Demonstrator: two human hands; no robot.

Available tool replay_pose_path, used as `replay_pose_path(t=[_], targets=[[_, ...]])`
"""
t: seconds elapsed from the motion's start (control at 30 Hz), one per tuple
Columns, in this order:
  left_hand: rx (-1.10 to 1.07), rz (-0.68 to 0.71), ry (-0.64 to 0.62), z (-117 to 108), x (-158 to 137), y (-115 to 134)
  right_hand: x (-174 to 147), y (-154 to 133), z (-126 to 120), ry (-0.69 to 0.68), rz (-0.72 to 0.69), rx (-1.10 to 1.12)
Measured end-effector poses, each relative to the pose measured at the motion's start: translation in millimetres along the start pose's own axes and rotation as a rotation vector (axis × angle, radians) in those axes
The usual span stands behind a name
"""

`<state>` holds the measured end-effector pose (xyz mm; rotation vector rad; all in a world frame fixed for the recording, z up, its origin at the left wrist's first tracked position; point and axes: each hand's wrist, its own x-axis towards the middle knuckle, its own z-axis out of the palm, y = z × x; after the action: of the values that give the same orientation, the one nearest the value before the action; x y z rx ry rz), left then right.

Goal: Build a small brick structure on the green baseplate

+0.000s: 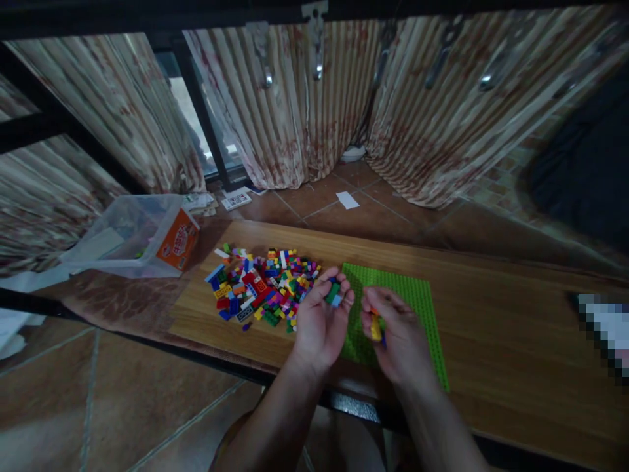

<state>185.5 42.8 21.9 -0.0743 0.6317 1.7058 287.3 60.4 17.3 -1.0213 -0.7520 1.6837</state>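
My left hand [322,321] is palm up with its fingers curled round a few toy bricks [334,294], green and blue ones among them. Across from it, my right hand [396,331] is closed on small toy bricks, a yellow brick [376,328] showing below the fingers with bits of orange and blue. Both hands are over a green studded baseplate [413,295] on the wooden board. Left of my left hand spreads a loose pile of mixed coloured bricks [255,282]. How many bricks each hand holds is partly hidden by the fingers.
A clear plastic bin [132,255] with an orange label stands at the left end of the wooden board [501,328]. Striped curtains [285,105] hang behind. A white paper [348,200] lies on the tiled floor. At the far right is a blurred, pixelated object [607,321].
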Motion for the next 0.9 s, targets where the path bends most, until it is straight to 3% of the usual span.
replay_pose_path(t=[0.2,0.3,0.4,0.53,0.7,0.8,0.9], targets=[[0.027,0.027,-0.041,0.0,-1.0,-3.8,-16.9,5.4,11.8,-0.092,-0.323,-0.697],[0.133,0.098,-0.062,1.0,-3.8,-9.2,-19.0,8.6,11.6,-0.032,-0.434,-0.826],[0.198,0.112,-0.108,1.6,-5.7,-13.6,-17.9,6.9,8.1,-0.002,-0.457,-0.846],[0.104,0.047,-0.132,1.2,-5.6,-12.4,-14.5,-1.8,-0.9,-0.092,-0.272,-0.75],[0.109,0.008,-0.126,2.0,-4.5,-6.2,-11.3,-9.9,-10.4,-0.365,0.091,-0.526],[0.106,0.061,-0.087,1.9,-2.4,-2.9,-11.9,-9.2,-9.2,-0.449,0.174,-0.555],[0.113,0.092,-0.066,0.4,0.1,-0.7,-13.3,-5.2,-4.4,-0.432,0.196,-0.606]])
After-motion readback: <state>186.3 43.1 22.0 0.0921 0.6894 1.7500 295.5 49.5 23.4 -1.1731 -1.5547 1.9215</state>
